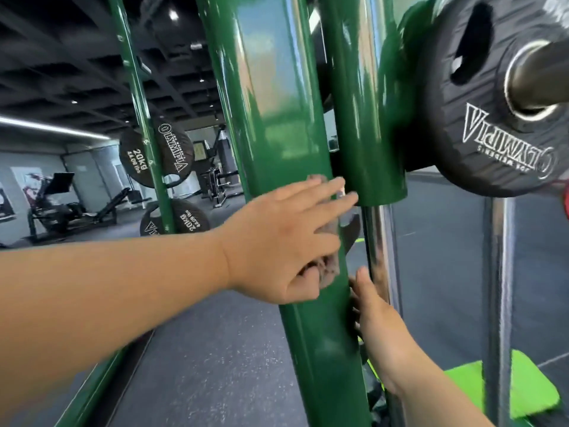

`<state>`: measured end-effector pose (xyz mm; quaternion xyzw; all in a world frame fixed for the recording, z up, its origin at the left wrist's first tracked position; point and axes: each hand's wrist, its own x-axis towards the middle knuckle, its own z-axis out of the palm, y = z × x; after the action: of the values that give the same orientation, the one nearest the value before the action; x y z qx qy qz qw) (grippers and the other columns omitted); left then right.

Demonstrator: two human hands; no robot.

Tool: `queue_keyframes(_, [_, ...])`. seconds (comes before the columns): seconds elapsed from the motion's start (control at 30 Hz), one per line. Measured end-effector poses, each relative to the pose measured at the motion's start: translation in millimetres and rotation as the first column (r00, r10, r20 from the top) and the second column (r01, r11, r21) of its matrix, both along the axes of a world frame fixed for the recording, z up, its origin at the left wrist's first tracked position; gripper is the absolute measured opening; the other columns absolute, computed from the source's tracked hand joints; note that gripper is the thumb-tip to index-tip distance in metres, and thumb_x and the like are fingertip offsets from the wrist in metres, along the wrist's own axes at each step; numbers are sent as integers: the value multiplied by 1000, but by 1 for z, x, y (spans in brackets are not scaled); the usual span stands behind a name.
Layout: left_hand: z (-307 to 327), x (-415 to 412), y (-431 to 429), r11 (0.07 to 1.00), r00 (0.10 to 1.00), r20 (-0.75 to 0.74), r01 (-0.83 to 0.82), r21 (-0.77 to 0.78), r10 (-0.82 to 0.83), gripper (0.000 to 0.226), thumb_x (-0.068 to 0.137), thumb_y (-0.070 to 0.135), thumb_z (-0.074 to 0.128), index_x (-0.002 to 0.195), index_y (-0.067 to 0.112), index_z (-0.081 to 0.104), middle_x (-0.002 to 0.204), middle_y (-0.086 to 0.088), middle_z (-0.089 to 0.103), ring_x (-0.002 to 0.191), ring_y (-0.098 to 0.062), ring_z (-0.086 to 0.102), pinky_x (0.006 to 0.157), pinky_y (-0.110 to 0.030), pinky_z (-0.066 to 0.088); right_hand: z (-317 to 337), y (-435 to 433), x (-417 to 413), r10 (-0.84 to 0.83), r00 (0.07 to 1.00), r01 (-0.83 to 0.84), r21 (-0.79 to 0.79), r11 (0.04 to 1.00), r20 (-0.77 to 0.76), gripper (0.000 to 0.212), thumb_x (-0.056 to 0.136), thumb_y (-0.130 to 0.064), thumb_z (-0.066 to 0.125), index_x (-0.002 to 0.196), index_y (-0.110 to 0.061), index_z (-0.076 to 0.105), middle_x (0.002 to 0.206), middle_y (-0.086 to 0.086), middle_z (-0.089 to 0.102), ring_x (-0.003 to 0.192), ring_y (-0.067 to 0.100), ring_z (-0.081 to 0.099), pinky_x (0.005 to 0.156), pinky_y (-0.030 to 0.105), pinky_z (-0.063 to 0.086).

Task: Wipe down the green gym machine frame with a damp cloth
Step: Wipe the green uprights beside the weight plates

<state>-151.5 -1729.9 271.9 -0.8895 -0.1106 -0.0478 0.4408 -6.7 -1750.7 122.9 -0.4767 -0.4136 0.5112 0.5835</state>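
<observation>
A thick glossy green upright [271, 118] of the gym machine frame fills the middle of the head view. My left hand [286, 238] lies across the upright with fingers stretched out, pressing a brownish-grey cloth [329, 269] flat against it; only scraps of cloth show under the palm and fingertips. Lower down, my right hand [375, 322] rests with straight fingers against the upright's right side, beside a chrome guide rod [380, 241]. A second green sleeve [360, 118] rides on that rod.
A black Olympia weight plate [492, 124] on a steel bar sits close at the upper right. Two 20 kg plates [154, 155] hang on a thinner green post at left. A bright green pad [529, 392] lies low right. Other machines stand far back on grey floor.
</observation>
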Motion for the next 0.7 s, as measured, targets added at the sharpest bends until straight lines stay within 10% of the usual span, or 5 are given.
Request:
queue_keyframes(0.13, [47, 4, 1, 968, 958, 280, -124, 217, 60, 50, 86, 54, 39, 91, 12, 65, 154, -29, 26, 143, -48, 23, 117, -54, 9, -5, 7, -1, 41, 998, -42, -18, 999, -51, 59, 84, -81, 33, 113, -44, 70, 115, -12, 71, 109, 15, 65, 100, 43, 50])
queue_keyframes(0.23, [47, 6, 12, 943, 939, 341, -70, 325, -48, 31, 87, 37, 55, 95, 8, 65, 140, -20, 52, 129, -41, 47, 108, -49, 29, -9, 14, 2, 8, 995, -10, -14, 1000, -99, 69, 76, -83, 39, 129, -44, 59, 117, -13, 70, 107, 10, 66, 88, 35, 54])
queue_keyframes(0.43, [-4, -13, 20, 983, 989, 3, 146, 108, -147, 32, 96, 28, 47, 126, 19, 51, 141, -19, 51, 129, -35, 47, 115, -43, 29, 7, 22, 6, 41, 996, -35, 70, 997, -82, 61, 94, -71, 29, 88, -33, 76, 93, -13, 76, 85, 2, 71, 70, 27, 50])
queue_keyframes(0.57, [43, -8, 26, 939, 949, 289, 18, 345, -124, 57, 88, 29, 53, 141, 15, 39, 151, -22, 38, 138, -41, 36, 113, -51, 27, 4, 29, 9, 36, 998, -32, 73, 997, -52, 57, 96, -67, 26, 94, -33, 72, 86, -19, 75, 75, -5, 69, 60, 17, 47])
queue_keyframes(0.7, [2, -8, 34, 963, 910, 388, 40, 265, -144, 52, 83, 32, 59, 132, 19, 44, 137, -17, 49, 132, -40, 40, 113, -53, 25, 4, 30, 8, 45, 997, -40, 91, 995, -58, 59, 95, -71, 25, 104, -35, 71, 101, -8, 76, 91, 7, 72, 70, 24, 55])
